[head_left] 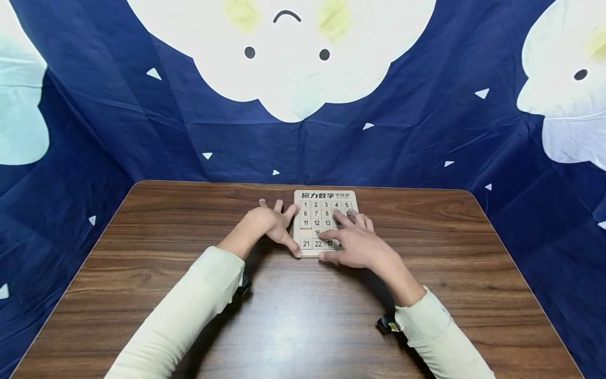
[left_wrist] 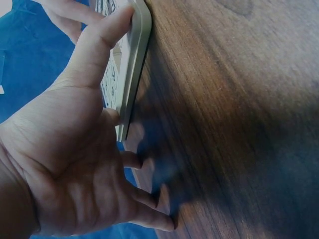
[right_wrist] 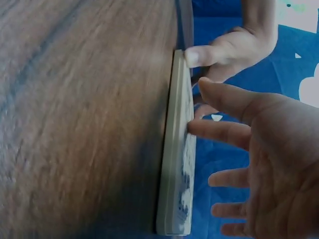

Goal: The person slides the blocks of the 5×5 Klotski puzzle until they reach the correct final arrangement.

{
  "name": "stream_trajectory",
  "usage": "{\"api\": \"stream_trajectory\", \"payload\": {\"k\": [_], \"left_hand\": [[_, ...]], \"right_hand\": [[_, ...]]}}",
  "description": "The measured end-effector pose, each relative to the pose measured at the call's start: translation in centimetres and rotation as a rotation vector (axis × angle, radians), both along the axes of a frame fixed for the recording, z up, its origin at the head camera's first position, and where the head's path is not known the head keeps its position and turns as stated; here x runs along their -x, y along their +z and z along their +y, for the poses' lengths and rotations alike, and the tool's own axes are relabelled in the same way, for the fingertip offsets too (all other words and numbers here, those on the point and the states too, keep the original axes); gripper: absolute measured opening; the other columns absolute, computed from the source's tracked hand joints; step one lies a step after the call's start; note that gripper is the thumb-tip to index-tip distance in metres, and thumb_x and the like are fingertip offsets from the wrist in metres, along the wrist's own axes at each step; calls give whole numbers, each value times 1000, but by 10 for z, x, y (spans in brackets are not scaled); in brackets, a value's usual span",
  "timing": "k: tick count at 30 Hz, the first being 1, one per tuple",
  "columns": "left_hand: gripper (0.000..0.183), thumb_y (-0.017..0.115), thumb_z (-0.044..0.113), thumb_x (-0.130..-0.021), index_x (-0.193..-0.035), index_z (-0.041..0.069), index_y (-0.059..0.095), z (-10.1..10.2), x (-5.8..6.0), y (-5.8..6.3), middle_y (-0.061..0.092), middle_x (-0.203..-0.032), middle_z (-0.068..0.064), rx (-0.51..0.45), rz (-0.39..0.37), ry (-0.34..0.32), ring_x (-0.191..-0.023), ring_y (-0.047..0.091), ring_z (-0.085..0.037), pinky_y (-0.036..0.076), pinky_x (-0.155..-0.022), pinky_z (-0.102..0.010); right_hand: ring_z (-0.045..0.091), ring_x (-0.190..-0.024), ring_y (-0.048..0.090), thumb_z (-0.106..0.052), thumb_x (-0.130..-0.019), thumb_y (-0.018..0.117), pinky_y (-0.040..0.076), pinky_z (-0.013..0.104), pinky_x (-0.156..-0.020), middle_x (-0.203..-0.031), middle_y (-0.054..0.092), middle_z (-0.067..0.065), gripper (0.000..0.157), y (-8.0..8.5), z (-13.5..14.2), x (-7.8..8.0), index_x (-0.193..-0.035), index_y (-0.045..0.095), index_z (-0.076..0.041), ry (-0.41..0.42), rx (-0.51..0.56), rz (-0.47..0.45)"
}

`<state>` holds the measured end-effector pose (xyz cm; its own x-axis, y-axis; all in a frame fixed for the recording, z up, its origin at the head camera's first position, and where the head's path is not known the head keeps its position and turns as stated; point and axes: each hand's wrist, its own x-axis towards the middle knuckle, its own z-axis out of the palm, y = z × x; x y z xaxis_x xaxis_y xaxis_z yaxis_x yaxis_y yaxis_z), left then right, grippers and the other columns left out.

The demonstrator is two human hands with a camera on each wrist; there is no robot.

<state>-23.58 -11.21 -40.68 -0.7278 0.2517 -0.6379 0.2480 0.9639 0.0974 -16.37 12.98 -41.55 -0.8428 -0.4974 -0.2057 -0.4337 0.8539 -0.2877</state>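
A pale sliding number puzzle lies flat near the table's far edge, with numbered square tiles and printed characters along its top. In the fourth row, a bare slot shows at the left end, beside tile 16. My left hand touches the puzzle's left side, thumb on the near corner and index finger higher up, the other fingers spread over the table. My right hand reaches over the lower right part, index fingertip on tile 16 with the fingers fairly straight. It hides several tiles at the right.
The brown wooden table extends around the puzzle on all sides. Behind it hangs a dark blue cloth with white clouds and small triangles. Dark straps with small devices sit at the wrists.
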Motion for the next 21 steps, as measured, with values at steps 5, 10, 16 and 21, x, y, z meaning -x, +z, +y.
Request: {"api": "stream_trajectory", "payload": {"k": [5,10,16,21], "left_hand": [[148,87,86,-76,-182,31,0,2,1,0,0,-189,-25,5,-17,-1,-168,-6,-70,31,-127,-85],[147,86,87,-76,-182,31,0,1,1,0,1,-189,-25,6,-5,-7,-168,-5,-70,34,-127,-84],[147,85,88,-76,-182,32,0,0,0,0,1,-189,-24,16,2,-6,-169,-4,-70,37,-126,-84],[146,85,88,-76,-182,32,2,1,0,-2,2,-189,-25,13,22,-12,-168,-1,-71,39,-125,-83]], "right_hand": [[60,-172,14,-62,-103,75,10,80,-137,-188,21,20,60,1,-3,-5,-156,69,-36,67,19,-40],[59,-172,13,-64,-102,75,13,79,-137,-188,20,22,67,-3,-9,0,-163,61,-39,34,-14,-22],[59,-172,15,-61,-101,77,14,80,-136,-188,22,21,60,3,3,-4,-154,71,-33,35,12,-24],[61,-170,19,-60,-101,78,15,82,-135,-187,26,23,61,1,4,-9,-154,71,-32,69,43,-43]]}}
